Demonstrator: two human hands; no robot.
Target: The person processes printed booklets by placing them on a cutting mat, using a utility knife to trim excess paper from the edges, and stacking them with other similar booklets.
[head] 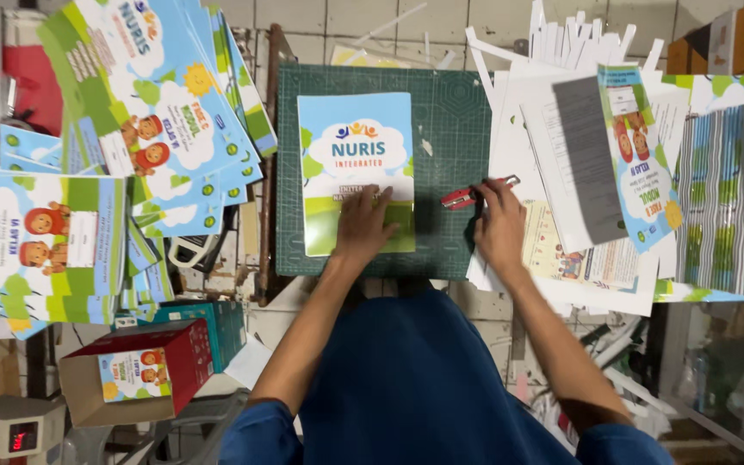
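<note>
A booklet with a blue, white and green cover lies flat on a dark green cutting mat. My left hand presses palm-down on the booklet's lower half, fingers spread. My right hand rests at the mat's right edge, its fingers on a red utility knife that lies on the mat; whether it grips the knife or only touches it is unclear. My blue-clad lap fills the bottom centre.
Stacks of matching booklets pile up on the left. Printed sheets and covers overlap at right, with white paper strips behind them. A red cardboard box and a small device with a red display sit at lower left.
</note>
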